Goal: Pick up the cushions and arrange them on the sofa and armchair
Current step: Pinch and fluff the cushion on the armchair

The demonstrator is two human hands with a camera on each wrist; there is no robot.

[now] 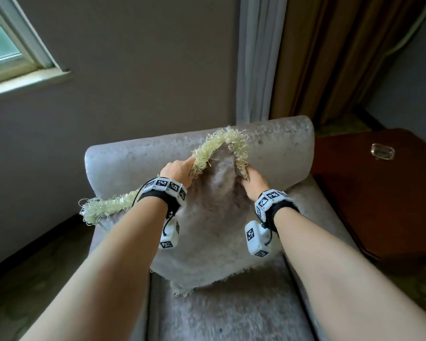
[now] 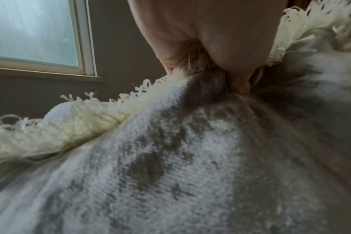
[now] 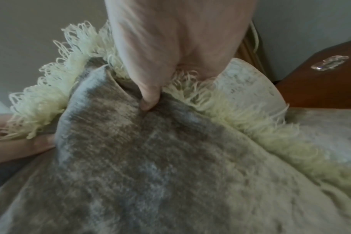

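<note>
Cushion (image 1: 214, 217), fringed, upright at frame centre on the armchair (image 1: 276, 143) seat; left hand (image 1: 176, 171) and right hand (image 1: 252, 179) pinch its top edge. Wooden surface (image 1: 379, 193) with glass dish (image 1: 382, 151) lies right.

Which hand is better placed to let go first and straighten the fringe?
Left, probably: the left hand only pinches the cushion fringe; the right hand bunches the fabric, bearing the cushion.

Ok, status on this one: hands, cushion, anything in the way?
Left hand and right hand both grip the fringed cushion's top edge. Cushion upright on the armchair seat, against the backrest. Nothing in the way.
</note>
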